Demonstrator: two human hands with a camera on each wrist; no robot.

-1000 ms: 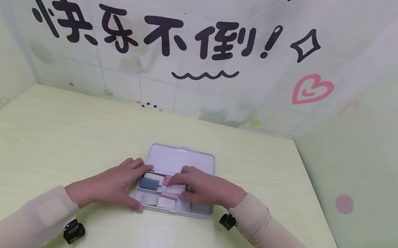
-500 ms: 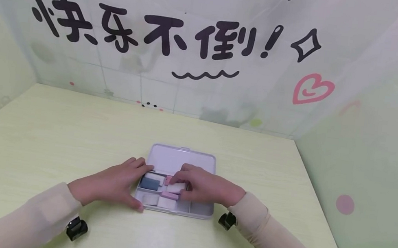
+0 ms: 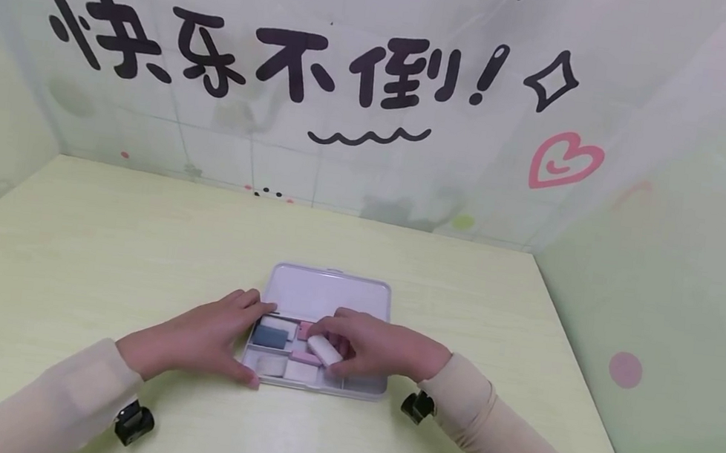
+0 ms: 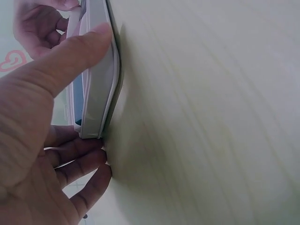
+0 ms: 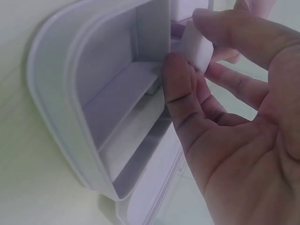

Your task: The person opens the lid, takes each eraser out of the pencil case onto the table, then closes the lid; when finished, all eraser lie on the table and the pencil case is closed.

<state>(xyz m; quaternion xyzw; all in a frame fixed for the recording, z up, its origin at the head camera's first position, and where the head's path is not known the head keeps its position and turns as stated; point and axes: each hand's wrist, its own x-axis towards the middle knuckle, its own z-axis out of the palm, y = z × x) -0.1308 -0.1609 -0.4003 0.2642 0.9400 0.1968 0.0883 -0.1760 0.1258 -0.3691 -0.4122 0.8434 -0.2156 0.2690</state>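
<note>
A pale lilac compartment box (image 3: 363,385) lies on the table with its lid (image 3: 329,290) folded back. My left hand (image 3: 205,336) holds the box's left end, thumb at the front edge and fingers at the back corner; the left wrist view shows the thumb (image 4: 77,54) against the box's side wall. Above the compartments, my right hand (image 3: 370,343) pinches a white eraser (image 3: 325,351), tilted, between thumb and fingers. Inside the box lie a blue block (image 3: 270,337), a pink block (image 3: 305,358), another pinkish block (image 3: 304,330) partly hidden by my fingers, and several white blocks (image 3: 301,373).
The box stands on a pale wood-grain table (image 3: 153,240). A printed back wall (image 3: 279,135) and a green-tinted right wall (image 3: 670,306) border the table. In the right wrist view, a right-end compartment (image 5: 110,65) shows its bare inside.
My right hand has lifted the white eraser from its compartment and turned it at a slant toward the front of the box. The left hand keeps its place on the box.
</note>
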